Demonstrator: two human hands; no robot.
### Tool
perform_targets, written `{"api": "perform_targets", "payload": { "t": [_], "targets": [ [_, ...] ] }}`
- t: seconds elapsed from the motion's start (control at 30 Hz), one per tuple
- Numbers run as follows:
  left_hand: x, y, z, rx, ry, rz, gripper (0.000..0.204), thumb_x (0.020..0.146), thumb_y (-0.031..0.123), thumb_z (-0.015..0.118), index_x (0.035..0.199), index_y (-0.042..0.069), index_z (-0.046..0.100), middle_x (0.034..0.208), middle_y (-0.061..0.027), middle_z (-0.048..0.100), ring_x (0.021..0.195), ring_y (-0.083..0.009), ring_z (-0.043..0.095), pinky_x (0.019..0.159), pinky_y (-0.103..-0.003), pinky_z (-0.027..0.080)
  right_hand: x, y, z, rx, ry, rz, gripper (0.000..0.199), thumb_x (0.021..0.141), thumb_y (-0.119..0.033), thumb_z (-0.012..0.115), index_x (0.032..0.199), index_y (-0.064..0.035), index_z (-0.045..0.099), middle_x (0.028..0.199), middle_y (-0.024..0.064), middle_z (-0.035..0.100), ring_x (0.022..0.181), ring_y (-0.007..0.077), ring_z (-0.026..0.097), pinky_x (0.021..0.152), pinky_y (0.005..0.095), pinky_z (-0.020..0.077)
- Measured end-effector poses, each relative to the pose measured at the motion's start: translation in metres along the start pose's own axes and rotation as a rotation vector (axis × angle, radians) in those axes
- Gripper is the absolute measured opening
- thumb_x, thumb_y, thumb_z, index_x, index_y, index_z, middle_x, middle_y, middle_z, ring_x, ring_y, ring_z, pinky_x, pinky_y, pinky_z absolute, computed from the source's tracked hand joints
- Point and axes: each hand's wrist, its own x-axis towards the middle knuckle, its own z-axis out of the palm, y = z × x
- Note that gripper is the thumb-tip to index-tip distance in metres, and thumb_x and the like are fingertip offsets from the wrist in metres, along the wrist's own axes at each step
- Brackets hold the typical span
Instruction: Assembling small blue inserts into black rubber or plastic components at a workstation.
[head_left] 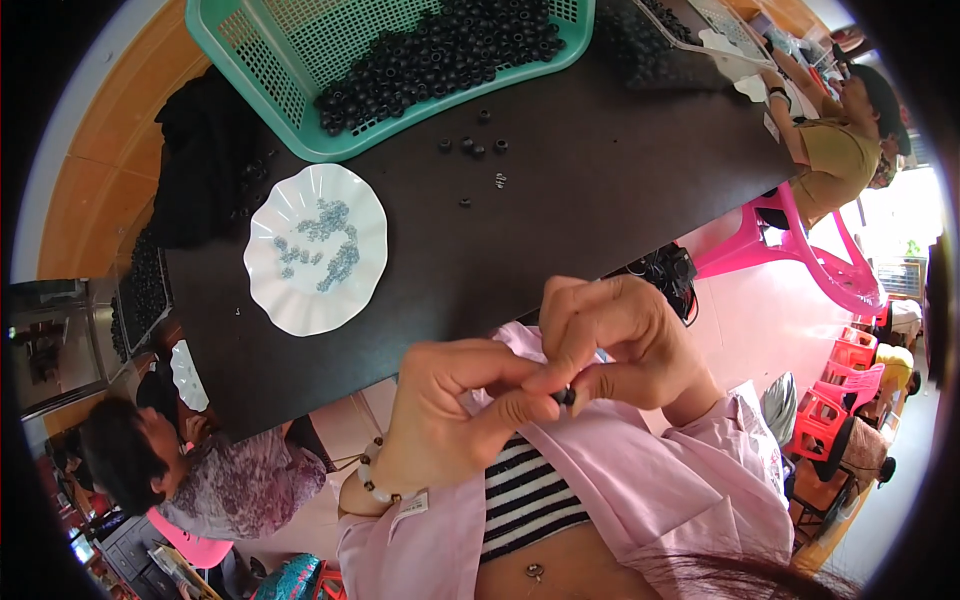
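Head view | both hands off the table's near edge, left hand and right hand pinched shut on one black ring | basket at far edge looks still full, plate of small metal bits too, so loads left

— Where is the camera sitting?
— It is riding on the person's head, looking steeply down and bending edges like a fisheye.
— How near is it?
— It is hanging close over the left hand and right hand, with the dark table and green basket lying farther ahead.
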Motion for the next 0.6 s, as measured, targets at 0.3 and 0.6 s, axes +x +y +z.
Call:
{"api": "perform_targets", "payload": {
  "t": [0.3, 0.6],
  "targets": [
    [0.017, -0.03, 0.002, -0.048, 0.149, -0.102, 0.022, 0.081, 0.016, 0.074, 0.09, -0.004, 0.07, 0.072, -0.0052, 0.068, 0.06, -0.0043, 0.056, 0.054, -0.019, 0.042, 0.006, 0.027, -0.009, 0.165, 0.043, 0.204, 0.017, 0.071, -0.004, 0.078, 0.086, 0.0005, 0.07, 0.08, 0.0037, 0.057, 0.076, 0.0125, 0.052, 0.068, 0.0233, 0.0421],
    [0.038, -0.063, -0.009, -0.43, 0.08, -0.137, 0.027, 0.08, 0.023, 0.074, 0.091, -0.001, 0.069, 0.073, -0.0077, 0.067, 0.061, -0.0094, 0.061, 0.054, -0.02, 0.047, 0.011, 0.07, -0.034, 0.569, -0.056, 0.257, 0.042, 0.071, -0.011, 0.081, 0.106, 0.0052, 0.066, 0.092, 0.0042, 0.059, 0.082, 0.0111, 0.053, 0.075, 0.0225, 0.0436]
  ]
}}
